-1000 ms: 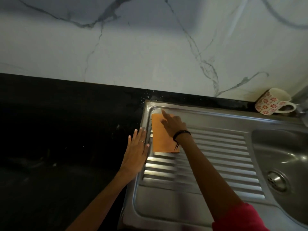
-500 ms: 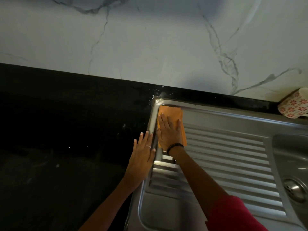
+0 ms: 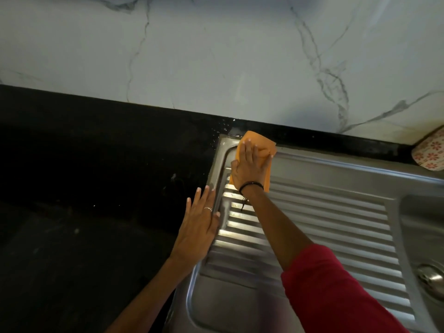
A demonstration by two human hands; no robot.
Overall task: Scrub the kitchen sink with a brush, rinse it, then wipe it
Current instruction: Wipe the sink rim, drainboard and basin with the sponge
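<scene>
Cloth work at the far left corner of the drainboard: the right hand (image 3: 251,168) lies flat on an orange cloth (image 3: 258,143), fingers straight and spread, palm pressing it onto the steel where the sink (image 3: 336,188) rim meets the black bench (image 3: 96,164). That's an open, pressing grip, nothing curled around the cloth, and the cloth's far edge pokes up over the rim toward the marble-look wall (image 3: 216,56). A dark band sits on the right wrist and a red sleeve (image 3: 336,292) covers the forearm lower down. Left hand (image 3: 198,227) now: flat too, fingers straight and together, a ring showing, resting along the left edge of the sink where steel meets bench, holding nothing. Ribbed drainboard (image 3: 324,217) runs between the arms and out to the right, catching bright glare near the left hand. Basin at the far right edge, with the drain (image 3: 431,276) partly in view. A flower-patterned mug (image 3: 430,152) is cut off by the frame at the right, on the bench by the wall.
</scene>
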